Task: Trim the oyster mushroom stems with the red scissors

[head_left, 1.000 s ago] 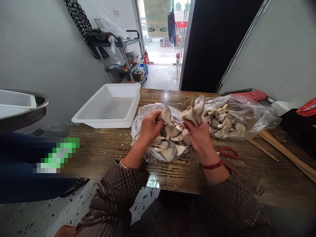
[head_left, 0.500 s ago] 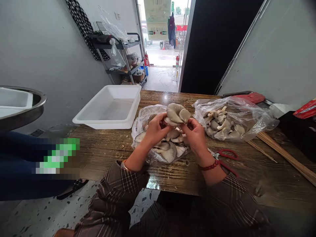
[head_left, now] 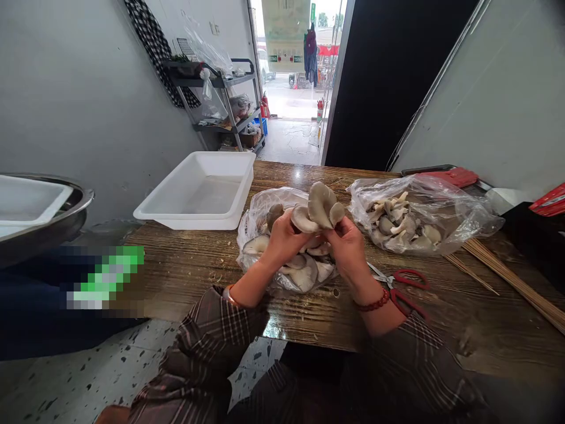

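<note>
Both hands grip one cluster of grey oyster mushrooms (head_left: 321, 205), held up over an opened plastic bag (head_left: 249, 221). My left hand (head_left: 285, 238) is closed on its left side, by a pale cap. On the other side, my right hand (head_left: 346, 241) pinches the cluster near its base. More oyster mushrooms (head_left: 304, 275) lie in the bag below, partly hidden by my hands. Just right of my right wrist lie red-handled scissors (head_left: 395, 280), their blades toward the bag.
A white plastic tub (head_left: 189, 221) stands at the back left. On the right are a second bag of mushrooms (head_left: 399, 221) and thin wooden skewers (head_left: 512, 280). A person in dark trousers (head_left: 39, 312) is at the left, beside a large metal basin (head_left: 82, 206).
The mushroom cluster has been tilted up between my hands, so its caps now stand upright and fan out. At the left, the metal basin has shifted slightly to the right and down.
</note>
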